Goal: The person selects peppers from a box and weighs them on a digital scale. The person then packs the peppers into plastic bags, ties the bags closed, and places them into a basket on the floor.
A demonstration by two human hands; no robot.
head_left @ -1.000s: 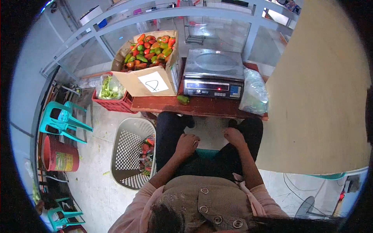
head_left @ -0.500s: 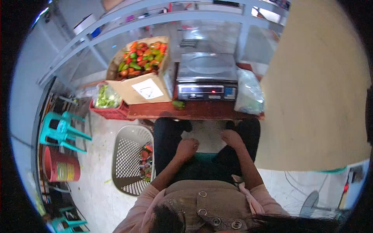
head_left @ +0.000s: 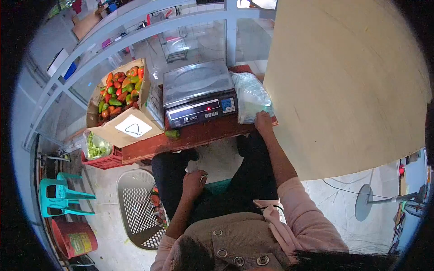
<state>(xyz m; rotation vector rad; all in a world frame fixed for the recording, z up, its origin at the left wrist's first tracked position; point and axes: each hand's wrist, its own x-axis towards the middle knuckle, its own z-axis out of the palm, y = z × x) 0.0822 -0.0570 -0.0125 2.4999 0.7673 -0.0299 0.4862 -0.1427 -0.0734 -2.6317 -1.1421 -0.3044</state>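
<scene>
My right hand [head_left: 264, 122] is at the lower edge of a clear plastic bag [head_left: 251, 97] on the right end of the red table [head_left: 199, 134]; its fingertips meet the bag, but their grip is too small to make out. Over my left thigh rests my left hand [head_left: 194, 183], its fingers curled, with what they hold, if anything, hidden. A digital scale [head_left: 199, 92] stands beside the bag. Left of the scale, a cardboard box [head_left: 149, 101] holds red and green peppers [head_left: 118, 94]. One green pepper [head_left: 172, 134] lies at the table's front edge.
A pale basket [head_left: 135, 207] with bagged vegetables stands on the floor by my left leg. Beyond it are a red crate [head_left: 105, 161], a teal stool [head_left: 63, 196] and a red bucket [head_left: 74, 237]. A large beige panel [head_left: 348, 90] rises at the right.
My right hand has moved from over my lap forward to the plastic bag. The view has turned to the right, so the table and box appear further left and tilted. My left hand stays over my lap.
</scene>
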